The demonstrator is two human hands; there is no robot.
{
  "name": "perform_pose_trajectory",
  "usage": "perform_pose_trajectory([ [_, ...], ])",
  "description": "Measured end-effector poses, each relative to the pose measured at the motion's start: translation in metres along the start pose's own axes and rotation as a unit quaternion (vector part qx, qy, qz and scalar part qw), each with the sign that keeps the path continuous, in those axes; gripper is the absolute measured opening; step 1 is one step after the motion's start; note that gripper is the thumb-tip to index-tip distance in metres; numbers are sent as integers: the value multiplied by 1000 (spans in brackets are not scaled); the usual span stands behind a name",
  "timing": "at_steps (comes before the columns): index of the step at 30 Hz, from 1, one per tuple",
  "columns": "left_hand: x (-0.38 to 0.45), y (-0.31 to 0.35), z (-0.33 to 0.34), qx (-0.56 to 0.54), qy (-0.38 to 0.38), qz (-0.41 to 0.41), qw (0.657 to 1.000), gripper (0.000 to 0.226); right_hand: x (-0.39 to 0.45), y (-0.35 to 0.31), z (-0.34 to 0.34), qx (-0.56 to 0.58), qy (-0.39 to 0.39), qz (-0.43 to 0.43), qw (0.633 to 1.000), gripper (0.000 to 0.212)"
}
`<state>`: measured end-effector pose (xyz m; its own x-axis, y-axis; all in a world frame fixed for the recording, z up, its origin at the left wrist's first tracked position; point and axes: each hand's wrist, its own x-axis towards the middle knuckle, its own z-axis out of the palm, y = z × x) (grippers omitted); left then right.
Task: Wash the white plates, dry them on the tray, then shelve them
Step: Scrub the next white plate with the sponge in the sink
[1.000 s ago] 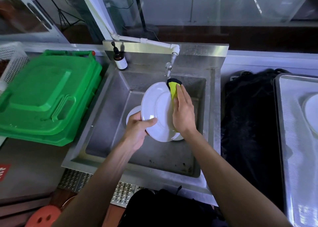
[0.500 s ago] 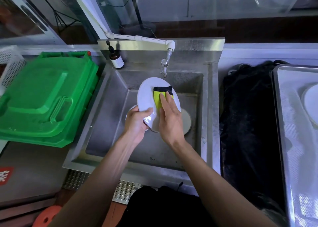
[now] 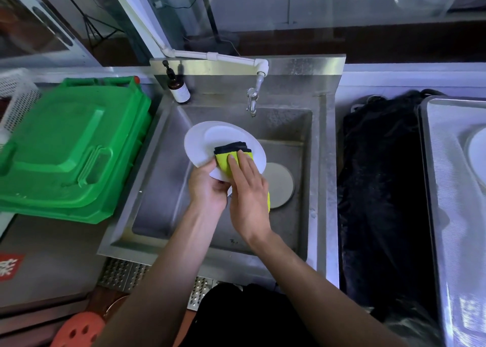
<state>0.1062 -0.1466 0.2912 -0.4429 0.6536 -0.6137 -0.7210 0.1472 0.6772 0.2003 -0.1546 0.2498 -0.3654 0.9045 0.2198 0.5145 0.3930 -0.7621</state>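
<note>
From my head view, my left hand (image 3: 207, 186) gripped the white plate (image 3: 207, 143) by its near rim over the sink (image 3: 319, 162), while my right hand (image 3: 248, 189) pressed the sponge (image 3: 228, 157) flat on its face. I was in the washing step; next, I judged, came a rinse under the tap (image 3: 252, 102).

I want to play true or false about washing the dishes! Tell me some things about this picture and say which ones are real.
1. The left hand holds a white plate over the sink. True.
2. The right hand presses a red brush on the plate. False: it presses a yellow and black sponge.
3. A brown pump bottle stands at the sink's back left corner. True.
4. The green bin lid lies to the right of the sink. False: it lies to the left.
5. Water is gushing from the tap. False: no stream of water shows.
</note>
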Motion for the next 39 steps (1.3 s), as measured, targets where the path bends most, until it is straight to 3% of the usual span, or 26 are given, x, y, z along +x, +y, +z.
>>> perform_pose_trajectory([
  [7,2,12,-6,-54,9,49,997,27,10,22,0,-2,3,30,1000,72],
  [18,12,22,-33,14,-79,27,996,49,53,40,-20,76,0,110,991,46],
  [30,32,42,-56,203,-182,-35,961,58,88,50,-18,38,-4,151,988,42],
  [34,39,48,-59,271,-217,-55,936,50,94,38,-13,-8,-17,133,991,48],
  [39,48,61,-52,328,-234,-66,913,37,91,25,-7,-18,28,101,994,44],
])
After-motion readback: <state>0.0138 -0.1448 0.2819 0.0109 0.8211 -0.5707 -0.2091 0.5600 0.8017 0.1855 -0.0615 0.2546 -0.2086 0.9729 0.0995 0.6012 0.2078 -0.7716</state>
